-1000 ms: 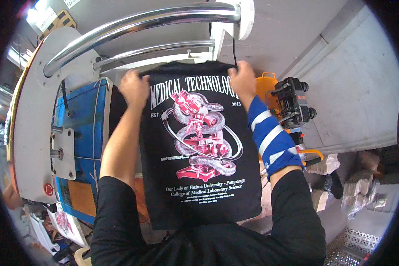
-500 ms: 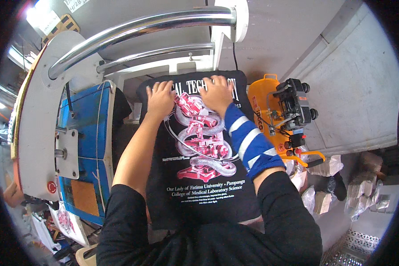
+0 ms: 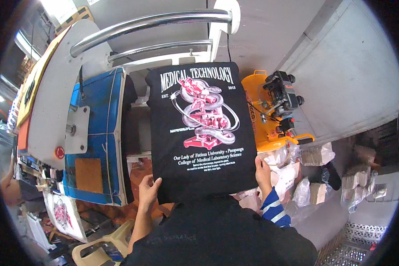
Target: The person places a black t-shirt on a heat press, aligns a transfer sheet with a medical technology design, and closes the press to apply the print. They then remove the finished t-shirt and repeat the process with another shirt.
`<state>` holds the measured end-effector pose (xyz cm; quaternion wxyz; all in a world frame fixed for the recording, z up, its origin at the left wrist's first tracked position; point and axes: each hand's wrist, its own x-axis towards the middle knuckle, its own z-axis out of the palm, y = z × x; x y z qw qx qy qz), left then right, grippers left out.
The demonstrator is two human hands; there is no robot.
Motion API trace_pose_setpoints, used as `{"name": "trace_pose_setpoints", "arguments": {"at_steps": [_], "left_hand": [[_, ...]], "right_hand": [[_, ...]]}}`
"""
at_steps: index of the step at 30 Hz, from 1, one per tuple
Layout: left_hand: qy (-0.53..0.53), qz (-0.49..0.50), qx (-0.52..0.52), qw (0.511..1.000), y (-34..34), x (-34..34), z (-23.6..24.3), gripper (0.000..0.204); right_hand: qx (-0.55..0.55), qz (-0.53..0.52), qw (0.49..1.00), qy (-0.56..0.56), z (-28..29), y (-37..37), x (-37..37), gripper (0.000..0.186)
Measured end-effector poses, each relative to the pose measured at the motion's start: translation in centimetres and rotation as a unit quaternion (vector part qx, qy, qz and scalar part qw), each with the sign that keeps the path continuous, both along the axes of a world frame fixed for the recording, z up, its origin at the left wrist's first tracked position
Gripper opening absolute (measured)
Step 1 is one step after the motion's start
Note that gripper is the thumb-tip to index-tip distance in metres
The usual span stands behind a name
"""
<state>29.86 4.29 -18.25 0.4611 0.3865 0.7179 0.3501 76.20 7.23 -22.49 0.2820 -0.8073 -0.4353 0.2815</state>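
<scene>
A black T-shirt (image 3: 168, 128) with white lettering and a pink graphic of microscopes and a snake lies spread on the platen of a heat press (image 3: 48, 102). My left hand (image 3: 148, 190) holds the shirt's lower left corner, thumb on top. My right hand (image 3: 263, 175) grips the lower right side; a blue sleeve with white stripes covers that forearm. The press's blue padded block (image 3: 95, 142) stands left of the shirt, under chrome bars (image 3: 150, 31).
An orange air compressor (image 3: 266, 142) is at the right, above bagged bundles (image 3: 317, 155). A printed white sheet (image 3: 60, 213) and beige chair (image 3: 97, 248) are at lower left. Another person's arm (image 3: 9, 173) shows at the left edge.
Both my hands have moved down from the shirt's top to its lower edges and sides. The shirt has come down flat on the platen, its lettering uncovered.
</scene>
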Motion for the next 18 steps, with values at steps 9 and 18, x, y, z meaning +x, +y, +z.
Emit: {"name": "trace_pose_setpoints", "arguments": {"at_steps": [9, 18], "left_hand": [[-0.25, 0.017, -0.05, 0.967, -1.0, -4.5, -3.1, 0.023], [0.191, -0.05, 0.102, 0.975, 2.2, -3.2, -2.9, 0.02]], "right_hand": [[0.037, -0.108, 0.917, 0.382, 1.6, -3.2, 1.9, 0.019], [0.059, -0.007, 0.994, -0.097, 1.9, -0.3, 2.3, 0.024]]}}
